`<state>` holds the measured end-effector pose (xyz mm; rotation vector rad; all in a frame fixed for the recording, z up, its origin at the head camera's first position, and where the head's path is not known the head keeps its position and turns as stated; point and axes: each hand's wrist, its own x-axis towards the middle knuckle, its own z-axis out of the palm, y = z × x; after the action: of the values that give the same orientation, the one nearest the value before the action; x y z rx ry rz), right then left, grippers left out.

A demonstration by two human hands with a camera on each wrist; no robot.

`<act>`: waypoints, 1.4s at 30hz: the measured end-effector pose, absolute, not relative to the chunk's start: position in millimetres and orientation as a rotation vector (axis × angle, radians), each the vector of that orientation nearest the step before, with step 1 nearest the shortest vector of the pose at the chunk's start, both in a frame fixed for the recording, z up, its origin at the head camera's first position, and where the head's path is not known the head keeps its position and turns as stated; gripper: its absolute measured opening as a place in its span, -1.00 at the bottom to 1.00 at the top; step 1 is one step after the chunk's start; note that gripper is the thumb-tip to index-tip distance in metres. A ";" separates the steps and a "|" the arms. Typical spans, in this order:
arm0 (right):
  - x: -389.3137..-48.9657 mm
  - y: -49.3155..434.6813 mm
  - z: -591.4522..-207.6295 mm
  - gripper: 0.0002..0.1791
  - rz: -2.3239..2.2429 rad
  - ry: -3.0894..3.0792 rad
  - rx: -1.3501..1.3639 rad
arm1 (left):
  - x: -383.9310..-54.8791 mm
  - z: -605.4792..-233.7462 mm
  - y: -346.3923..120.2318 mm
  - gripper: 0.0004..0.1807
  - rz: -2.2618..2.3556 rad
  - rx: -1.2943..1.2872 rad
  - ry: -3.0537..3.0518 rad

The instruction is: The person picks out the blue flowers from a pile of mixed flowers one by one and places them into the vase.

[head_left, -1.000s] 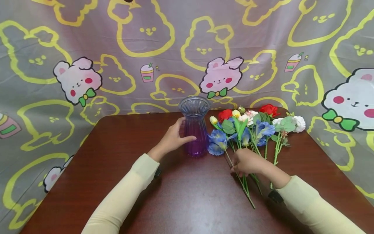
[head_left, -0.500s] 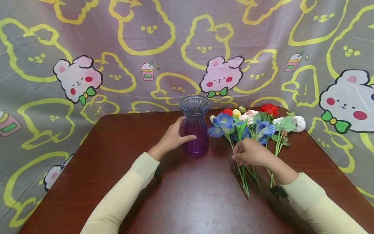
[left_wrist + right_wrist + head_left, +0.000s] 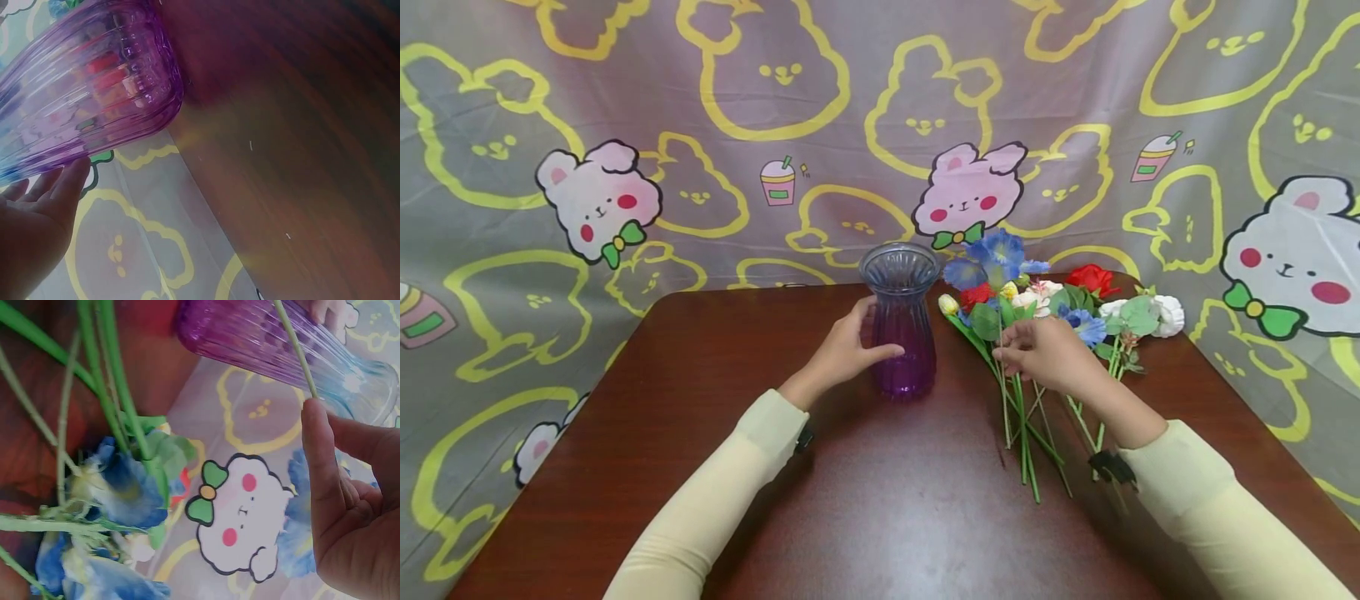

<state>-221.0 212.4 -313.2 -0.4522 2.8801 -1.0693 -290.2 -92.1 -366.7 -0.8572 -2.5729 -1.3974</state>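
Note:
A ribbed glass vase point(image 3: 910, 321), clear bluish above and purple below, stands upright on the table. My left hand point(image 3: 850, 346) holds its left side, thumb across the front and fingers partly hidden behind. The left wrist view shows fingertips against the purple glass point(image 3: 125, 94). My right hand point(image 3: 1048, 354) pinches the thin stem of a blue artificial flower point(image 3: 997, 254), bloom up, to the right of the vase. In the right wrist view, the stem point(image 3: 294, 347) comes out between thumb and fingertips and overlaps the vase. Part of the bloom is hidden behind that hand.
More artificial flowers lie at the right: a red rose point(image 3: 1092, 281), a yellow-white tulip point(image 3: 949, 305), a white bloom point(image 3: 1168, 317) and another blue one point(image 3: 1081, 325), stems toward the front. Behind the brown table point(image 3: 865, 500) hangs a patterned cloth point(image 3: 827, 100).
My right hand has lifted the blue flower up and away from the pile, its bloom rising above the other flowers. The left hand and the vase have stayed in place.

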 end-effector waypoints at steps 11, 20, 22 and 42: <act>-227.0 196.4 -297.9 -0.87 -1.171 3.155 -0.621 | -291.0 -369.4 -91.8 -0.10 -1.416 -0.888 -2.544; -226.1 174.4 -287.4 -0.90 -1.252 3.281 -0.833 | -289.8 -369.4 -94.6 -0.10 -1.434 -0.868 -2.537; -226.1 169.8 -285.5 -0.89 -1.261 3.294 -0.892 | -289.9 -369.2 -94.8 -0.10 -1.426 -0.868 -2.532; -218.9 143.5 -268.3 -0.85 -1.231 3.345 -1.161 | -254.7 -324.3 -103.5 -0.23 -1.558 -0.894 -2.232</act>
<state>-218.9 143.5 -268.3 -1.1615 3.3447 -1.2312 -254.7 -103.5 -324.3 -0.8940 -2.2315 -1.5579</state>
